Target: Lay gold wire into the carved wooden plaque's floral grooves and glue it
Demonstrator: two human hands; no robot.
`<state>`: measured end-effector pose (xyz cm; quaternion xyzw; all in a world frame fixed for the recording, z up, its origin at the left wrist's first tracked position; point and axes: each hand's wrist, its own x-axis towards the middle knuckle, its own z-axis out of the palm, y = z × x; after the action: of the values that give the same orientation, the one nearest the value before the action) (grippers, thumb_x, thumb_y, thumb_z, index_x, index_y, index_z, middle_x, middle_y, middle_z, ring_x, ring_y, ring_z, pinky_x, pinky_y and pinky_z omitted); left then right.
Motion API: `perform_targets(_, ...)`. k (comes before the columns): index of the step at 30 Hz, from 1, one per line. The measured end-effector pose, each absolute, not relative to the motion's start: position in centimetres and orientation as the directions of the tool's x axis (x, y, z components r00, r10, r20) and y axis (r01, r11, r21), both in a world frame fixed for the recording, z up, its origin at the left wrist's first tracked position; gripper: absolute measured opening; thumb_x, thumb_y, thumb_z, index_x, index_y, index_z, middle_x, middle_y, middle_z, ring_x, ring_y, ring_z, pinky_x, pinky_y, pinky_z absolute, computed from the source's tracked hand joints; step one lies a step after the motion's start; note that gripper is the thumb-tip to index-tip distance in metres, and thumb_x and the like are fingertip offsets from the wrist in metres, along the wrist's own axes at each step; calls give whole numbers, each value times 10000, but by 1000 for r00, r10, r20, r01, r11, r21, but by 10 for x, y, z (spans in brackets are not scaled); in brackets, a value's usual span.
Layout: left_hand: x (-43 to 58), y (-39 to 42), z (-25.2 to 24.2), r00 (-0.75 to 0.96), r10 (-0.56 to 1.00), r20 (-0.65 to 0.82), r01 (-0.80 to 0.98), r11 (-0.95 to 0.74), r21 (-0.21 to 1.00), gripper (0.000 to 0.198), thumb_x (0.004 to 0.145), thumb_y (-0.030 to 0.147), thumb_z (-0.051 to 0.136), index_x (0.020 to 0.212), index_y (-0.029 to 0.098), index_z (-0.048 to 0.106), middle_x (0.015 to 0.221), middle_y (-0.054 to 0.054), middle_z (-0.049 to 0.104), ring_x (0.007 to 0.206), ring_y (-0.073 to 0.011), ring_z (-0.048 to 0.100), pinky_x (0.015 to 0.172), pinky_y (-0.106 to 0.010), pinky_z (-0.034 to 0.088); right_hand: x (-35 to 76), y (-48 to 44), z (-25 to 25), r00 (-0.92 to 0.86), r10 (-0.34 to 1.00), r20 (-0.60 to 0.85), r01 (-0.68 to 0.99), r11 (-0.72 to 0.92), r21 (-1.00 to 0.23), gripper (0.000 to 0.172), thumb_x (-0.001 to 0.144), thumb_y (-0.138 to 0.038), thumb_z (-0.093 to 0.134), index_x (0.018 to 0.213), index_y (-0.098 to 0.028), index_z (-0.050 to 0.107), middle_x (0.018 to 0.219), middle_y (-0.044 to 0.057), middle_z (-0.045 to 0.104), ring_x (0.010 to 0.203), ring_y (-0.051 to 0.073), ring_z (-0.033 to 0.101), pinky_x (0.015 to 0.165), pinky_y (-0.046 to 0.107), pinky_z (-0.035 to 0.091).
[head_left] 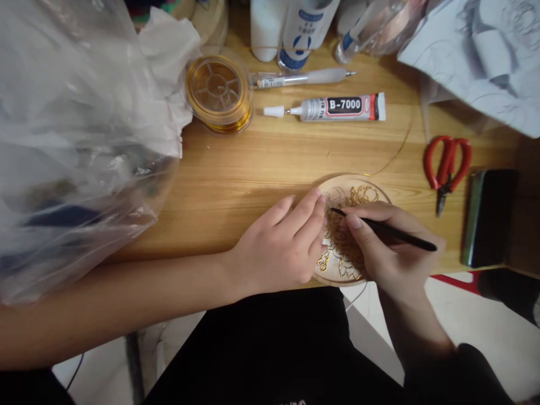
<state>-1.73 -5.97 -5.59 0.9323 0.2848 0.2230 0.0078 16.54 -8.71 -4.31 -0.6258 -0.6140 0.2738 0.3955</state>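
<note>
A round wooden disc (343, 268) lies near the table's front edge, with a drawn pattern partly outlined in gold wire (361, 195). My left hand (280, 242) lies flat over the disc's left side, fingers stretched out and the tips resting on it. Between the thumb and fingers of my right hand (392, 253) are slim black tweezers (400, 233), their tips pointing left, close to the disc's surface and my left fingertips. Both hands hide part of the pattern. Whether the tips pinch any wire is too small to tell.
Behind the disc lie a B-7000 glue tube (343, 107), a pen (312, 77) and a spool of gold wire (219, 93). Bottles (301, 34) stand at the back. Red-handled pliers (447, 169) and a phone (489, 219) lie right; plastic bags (76, 140) cover the left.
</note>
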Motion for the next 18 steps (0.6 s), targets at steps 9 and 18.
perform_targets(9,-17,-59,-55,739,532,413,528,-839,134,297,909,253,505,1041,28,647,1167,-179,656,1139,-291,607,862,-357,510,167,-88,-43,73,984,165,575,94,-813,166,790,-105,682,902,-226,704,811,-10,715,711,121,659,638,255,542)
perform_targets(18,-17,-58,-55,735,529,425,528,-839,130,274,912,238,500,1019,39,653,1135,-163,673,1120,-285,619,853,-350,512,171,-93,-41,83,989,125,541,60,-839,199,787,-94,689,919,-242,710,838,-14,720,727,116,654,678,259,550)
